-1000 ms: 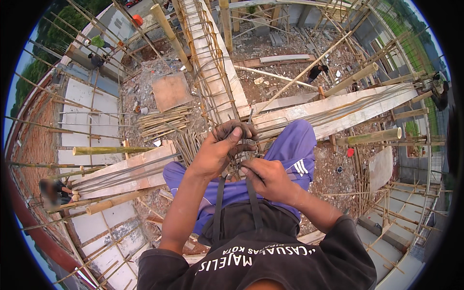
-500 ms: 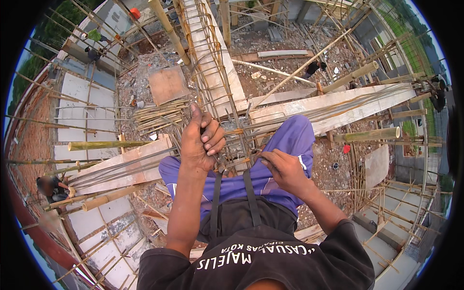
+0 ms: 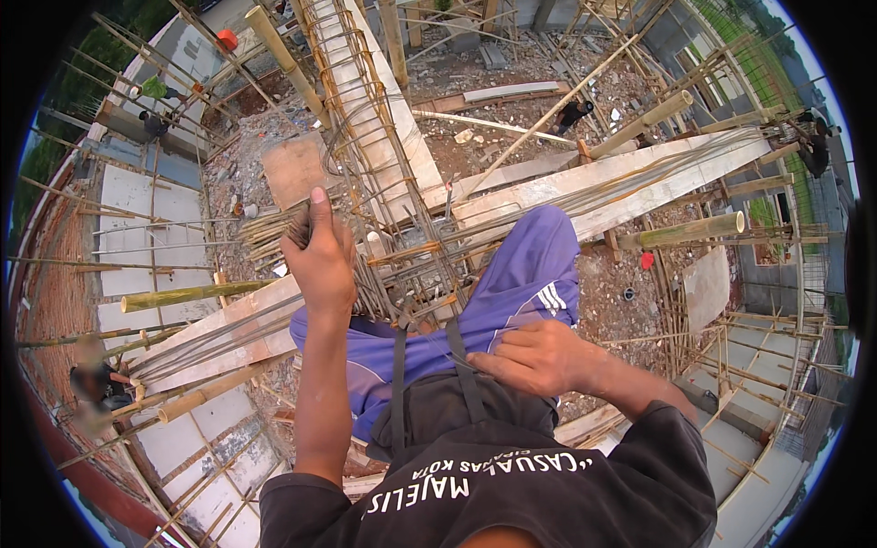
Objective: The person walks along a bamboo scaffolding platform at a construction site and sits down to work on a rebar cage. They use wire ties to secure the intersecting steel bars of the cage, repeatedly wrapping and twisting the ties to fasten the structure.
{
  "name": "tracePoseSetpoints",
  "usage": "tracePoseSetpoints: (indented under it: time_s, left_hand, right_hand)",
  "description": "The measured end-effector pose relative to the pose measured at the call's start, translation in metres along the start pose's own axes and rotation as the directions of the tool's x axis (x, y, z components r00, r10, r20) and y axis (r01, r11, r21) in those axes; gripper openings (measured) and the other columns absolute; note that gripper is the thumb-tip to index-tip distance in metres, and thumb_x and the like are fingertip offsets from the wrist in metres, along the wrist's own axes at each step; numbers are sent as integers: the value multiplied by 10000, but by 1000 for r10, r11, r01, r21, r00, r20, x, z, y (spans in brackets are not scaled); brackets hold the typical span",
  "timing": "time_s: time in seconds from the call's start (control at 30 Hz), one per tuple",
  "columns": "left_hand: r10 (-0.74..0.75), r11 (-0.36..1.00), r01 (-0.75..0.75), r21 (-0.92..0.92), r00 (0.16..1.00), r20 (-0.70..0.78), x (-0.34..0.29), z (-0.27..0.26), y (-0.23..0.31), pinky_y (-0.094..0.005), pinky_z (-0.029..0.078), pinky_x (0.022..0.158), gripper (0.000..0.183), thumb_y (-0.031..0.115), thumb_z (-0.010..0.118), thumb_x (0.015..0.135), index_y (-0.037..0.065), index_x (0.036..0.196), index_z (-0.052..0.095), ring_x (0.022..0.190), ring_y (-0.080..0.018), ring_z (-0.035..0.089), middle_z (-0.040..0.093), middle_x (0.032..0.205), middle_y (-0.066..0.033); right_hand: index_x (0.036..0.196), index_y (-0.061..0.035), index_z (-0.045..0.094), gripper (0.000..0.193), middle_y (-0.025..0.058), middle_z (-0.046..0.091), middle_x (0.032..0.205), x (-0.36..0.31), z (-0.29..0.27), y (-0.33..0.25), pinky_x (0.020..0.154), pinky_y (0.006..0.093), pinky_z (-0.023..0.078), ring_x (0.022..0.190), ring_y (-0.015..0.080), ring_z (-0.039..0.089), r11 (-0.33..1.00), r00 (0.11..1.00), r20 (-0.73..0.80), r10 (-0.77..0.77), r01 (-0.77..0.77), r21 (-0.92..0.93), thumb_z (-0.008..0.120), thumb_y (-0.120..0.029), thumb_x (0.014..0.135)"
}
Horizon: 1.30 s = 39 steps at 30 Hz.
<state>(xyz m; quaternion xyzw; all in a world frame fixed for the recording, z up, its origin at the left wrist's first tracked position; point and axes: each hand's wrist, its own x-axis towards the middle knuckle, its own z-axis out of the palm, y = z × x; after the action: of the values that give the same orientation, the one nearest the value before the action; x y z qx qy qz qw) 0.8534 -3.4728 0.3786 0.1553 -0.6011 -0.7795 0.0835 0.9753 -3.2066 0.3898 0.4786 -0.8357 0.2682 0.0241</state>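
Observation:
My left hand [image 3: 322,265] is raised over the rebar crossing with its thumb up and its fingers curled closed. Whatever those fingers hold, if anything, is hidden behind the hand. My right hand [image 3: 530,357] is closed above my lap, its knuckles up, near a dark strap [image 3: 468,388]. A faint thin line runs by its fingertips, too fine to name. Between and beyond my knees, steel reinforcing bars [image 3: 429,254] cross and meet. A rebar cage [image 3: 352,91] with square stirrups extends away from me along a pale board.
Long boards with bars on them reach right [image 3: 676,178] and left [image 3: 242,320]. Thick bamboo poles [image 3: 681,230] stick out at both sides. Below lie rubble and a stack of bamboo sticks [image 3: 269,236]. A person [image 3: 96,379] is at the left, another [image 3: 813,146] at the far right.
My left hand has moved left and turned, so its back now shows. My right hand has drawn back from the bars toward my lap. The view has shifted slightly.

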Motion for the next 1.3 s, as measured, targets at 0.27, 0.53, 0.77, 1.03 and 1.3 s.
tracePoseSetpoints:
  time_s: [0.27,0.53,0.77,1.03,1.3]
  left_hand:
    - [-83,955,209,-211,869,488,-59,21,47,-231,218,317,474,356,548,1074,167,669,391,336,-61,230,264,463,53]
    - [-231,962,247,-118,964,134,-17,-10,35,-249,206,312,442,272,578,1062,161,673,401,335,-67,236,277,456,45]
    - [-75,901,220,-374,928,364,-32,7,51,-214,215,299,443,305,508,1091,186,680,395,332,-51,213,265,460,48]
    - [-263,915,304,-265,948,180,8,-32,24,-215,227,288,419,316,550,1071,178,697,422,342,-58,228,264,482,51]
    - [-74,875,230,-425,933,353,-20,-21,47,-202,259,284,399,331,463,1105,154,750,424,343,-55,237,281,484,50]
  right_hand:
    - [1159,-108,647,318,80,625,823,2,17,70,554,379,529,682,268,667,807,850,-169,500,-528,-267,647,-243,871]
    - [994,-77,666,242,32,605,756,15,-31,31,476,371,445,612,203,596,968,862,-498,-94,-38,-248,715,-107,760]
    - [988,-64,547,168,135,683,847,-4,51,43,601,481,541,774,353,707,878,874,97,475,-479,14,572,-208,904]
    - [1100,-98,717,317,16,570,819,11,-42,14,536,335,460,672,208,588,942,875,-477,-82,-88,-323,704,-204,801]
    - [842,-104,646,190,103,675,729,4,29,68,573,469,497,665,332,669,783,739,-314,596,-622,22,684,-266,934]
